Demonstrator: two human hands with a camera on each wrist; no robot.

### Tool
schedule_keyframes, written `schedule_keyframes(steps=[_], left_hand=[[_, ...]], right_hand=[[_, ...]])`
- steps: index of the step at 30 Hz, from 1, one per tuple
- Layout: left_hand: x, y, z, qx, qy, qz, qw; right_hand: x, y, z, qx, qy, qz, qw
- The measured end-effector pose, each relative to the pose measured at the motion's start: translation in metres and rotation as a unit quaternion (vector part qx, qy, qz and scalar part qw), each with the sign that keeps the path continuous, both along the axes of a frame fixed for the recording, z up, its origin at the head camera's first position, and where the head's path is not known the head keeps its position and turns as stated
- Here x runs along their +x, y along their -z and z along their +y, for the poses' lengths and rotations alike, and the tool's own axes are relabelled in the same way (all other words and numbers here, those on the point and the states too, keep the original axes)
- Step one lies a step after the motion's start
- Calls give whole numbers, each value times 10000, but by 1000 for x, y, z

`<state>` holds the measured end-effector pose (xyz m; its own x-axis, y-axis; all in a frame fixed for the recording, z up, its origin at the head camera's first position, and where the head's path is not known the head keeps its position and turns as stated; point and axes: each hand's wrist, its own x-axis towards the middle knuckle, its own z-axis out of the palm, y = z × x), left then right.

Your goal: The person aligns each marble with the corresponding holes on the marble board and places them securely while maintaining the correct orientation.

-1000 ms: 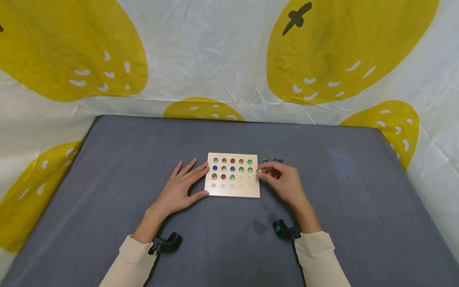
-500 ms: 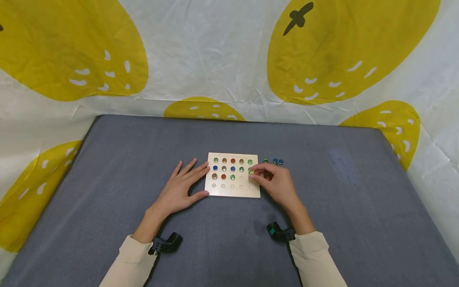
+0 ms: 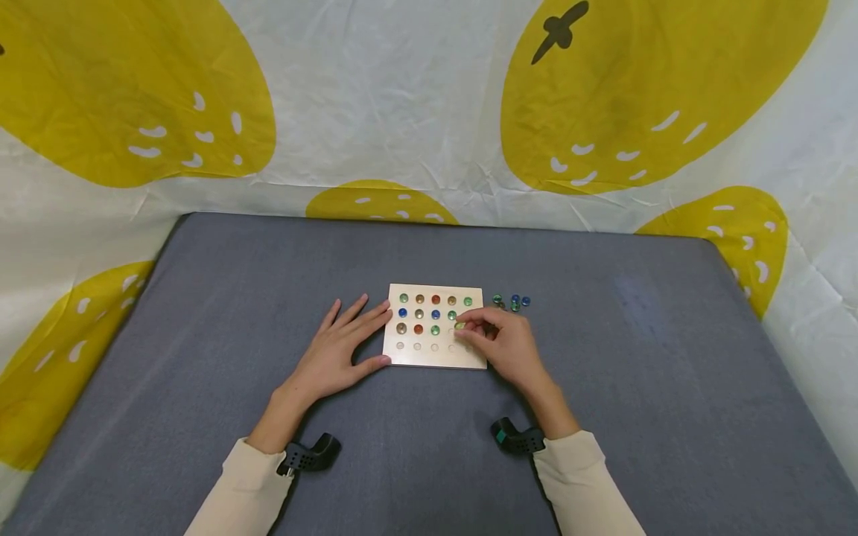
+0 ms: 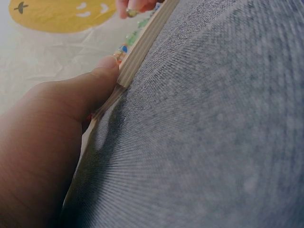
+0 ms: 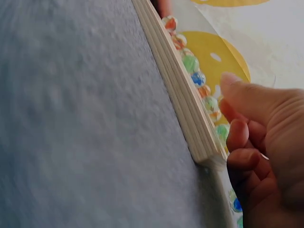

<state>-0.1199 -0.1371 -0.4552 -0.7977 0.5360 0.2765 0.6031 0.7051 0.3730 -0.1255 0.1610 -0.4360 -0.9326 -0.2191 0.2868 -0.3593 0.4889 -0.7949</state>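
A pale wooden board [image 3: 417, 358] with rows of round hollows lies flat on the cloth. Glass marbles fill the visible hollows of the two far rows and the left of the third; the nearest row shows bare hollows. My right hand [image 3: 507, 348] pinches a yellow-green marble [image 3: 459, 325] between thumb and fingertips, close over the third row's right part. That marble [image 4: 132, 13] also shows at the fingertips in the left wrist view. My left hand [image 3: 333, 355] lies with fingers spread, its fingertips and thumb [image 4: 105, 71] touching the board's left edge. The right hand covers the board's right side.
Several loose blue and green marbles [image 3: 515, 300] lie beyond the right hand, off the board's far right corner. Grey cloth [image 3: 268, 275] covers the table. A white curtain [image 3: 389, 97] with yellow shapes hangs behind its far edge.
My right hand has moved left with the marble, from beside the board's right edge to over the third row. More loose marbles now show behind it. The left hand has stayed put.
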Motion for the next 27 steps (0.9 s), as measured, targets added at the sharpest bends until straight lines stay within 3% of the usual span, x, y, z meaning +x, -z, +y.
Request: schedule_keyframes(steps=[27], left_hand=[[1,0,1,94,36,89,9999]], right_hand=[[0,9,-8,292,-43,550,9980]])
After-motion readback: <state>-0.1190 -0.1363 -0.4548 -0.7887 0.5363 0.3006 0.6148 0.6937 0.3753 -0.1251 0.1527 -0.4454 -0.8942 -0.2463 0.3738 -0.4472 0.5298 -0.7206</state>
